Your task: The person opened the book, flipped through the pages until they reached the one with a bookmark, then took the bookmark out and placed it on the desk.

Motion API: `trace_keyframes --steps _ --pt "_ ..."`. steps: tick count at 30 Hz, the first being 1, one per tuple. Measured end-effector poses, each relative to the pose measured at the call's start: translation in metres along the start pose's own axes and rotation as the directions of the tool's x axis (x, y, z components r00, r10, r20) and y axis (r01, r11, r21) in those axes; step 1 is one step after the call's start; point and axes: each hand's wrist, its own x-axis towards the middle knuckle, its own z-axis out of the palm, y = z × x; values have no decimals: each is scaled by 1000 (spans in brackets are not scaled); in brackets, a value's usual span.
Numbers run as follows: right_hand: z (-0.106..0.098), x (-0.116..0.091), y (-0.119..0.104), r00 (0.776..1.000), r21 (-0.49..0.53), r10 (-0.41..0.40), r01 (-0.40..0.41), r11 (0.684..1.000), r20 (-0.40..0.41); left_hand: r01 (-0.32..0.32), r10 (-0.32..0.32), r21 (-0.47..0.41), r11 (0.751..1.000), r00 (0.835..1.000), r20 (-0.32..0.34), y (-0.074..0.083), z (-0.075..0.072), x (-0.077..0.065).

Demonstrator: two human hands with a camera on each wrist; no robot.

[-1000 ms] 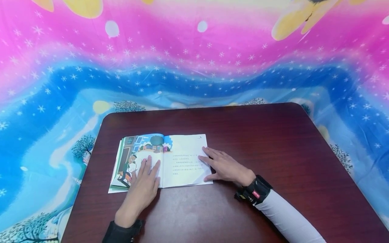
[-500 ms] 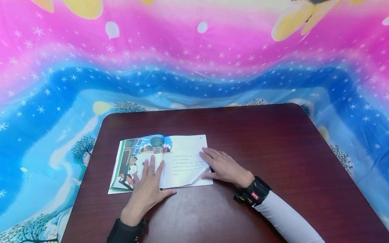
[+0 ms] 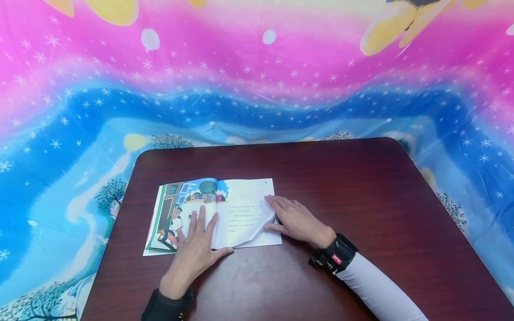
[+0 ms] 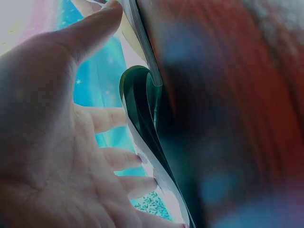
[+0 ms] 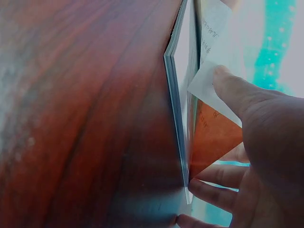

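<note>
A picture book (image 3: 245, 191) lies spread on the dark wooden table. Its left page carries a coloured illustration; the right one is white with lines of printed text. My left hand (image 3: 196, 249) rests on the left page with fingers spread, the thumb stretched out along the book's lower edge. In the left wrist view, the pages (image 4: 135, 80) bulge near the spine beside its fingers. At the right edge, my right hand (image 3: 299, 223) pinches a page between thumb and fingers. The lower corner of that page curls up, and the right wrist view shows its orange underside (image 5: 216, 137).
The brown table (image 3: 341, 178) extends around the book, widest to the right. Behind it hangs a pink and blue cloth (image 3: 257, 89) with snowflakes and trees. Black straps (image 3: 337, 252) sit on both wrists.
My left hand has shifted right and spread its thumb outward. The right page's lower corner has lifted and curled inward under my right hand, exposing the sheet beneath.
</note>
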Motion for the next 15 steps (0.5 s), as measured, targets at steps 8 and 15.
trace_keyframes --steps 8,15 --pt "1 1 -1 1000 8 26 -26 1000 -13 12 -12 -3 1000 1000 11 2 1 0" --pt "0 3 -3 998 23 44 -43 999 -45 22 -22 -4 1000 1000 20 4 1 1"
